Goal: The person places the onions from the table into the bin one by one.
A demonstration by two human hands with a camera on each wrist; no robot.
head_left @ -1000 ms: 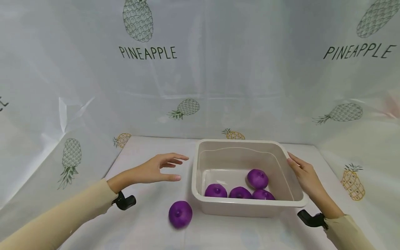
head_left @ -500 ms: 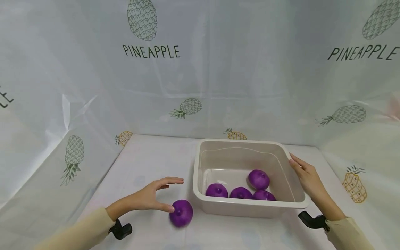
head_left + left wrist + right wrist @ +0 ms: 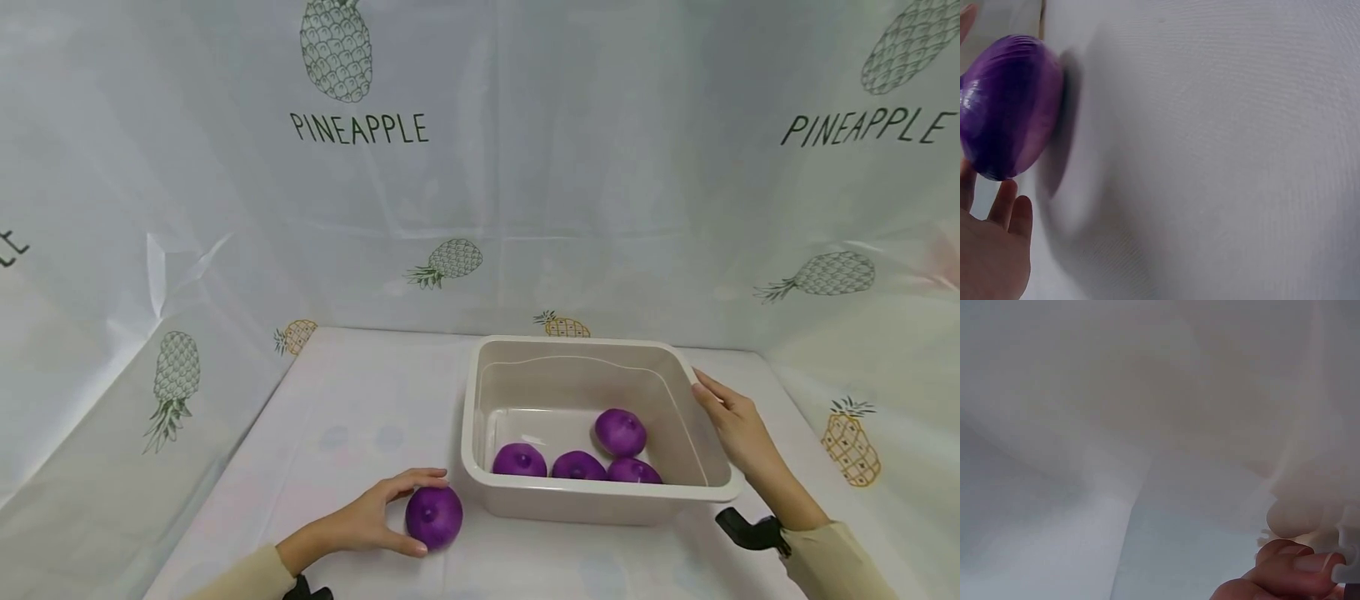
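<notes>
A glossy purple onion (image 3: 433, 517) sits on the table left of a beige plastic tub (image 3: 600, 504). Around it spreads my left hand (image 3: 365, 521), forefinger at its far side and thumb at its near side. In the left wrist view a gap shows between thumb and onion (image 3: 1013, 109), while other fingertips (image 3: 1005, 199) lie close to its opposite side; contact cannot be told. My right hand (image 3: 738, 425) grips the tub's right rim, and curled fingers (image 3: 1291, 569) show in the right wrist view. Several more purple onions (image 3: 620, 432) lie inside the tub.
A pale cloth covers the table (image 3: 360, 400). Behind and at both sides stands a white sheet (image 3: 600, 192) printed with pineapples. The tub's left wall rises just right of the loose onion.
My left hand has come down toward the table's near side and now stands around the loose onion. My right hand stays on the tub, and the onions have not moved.
</notes>
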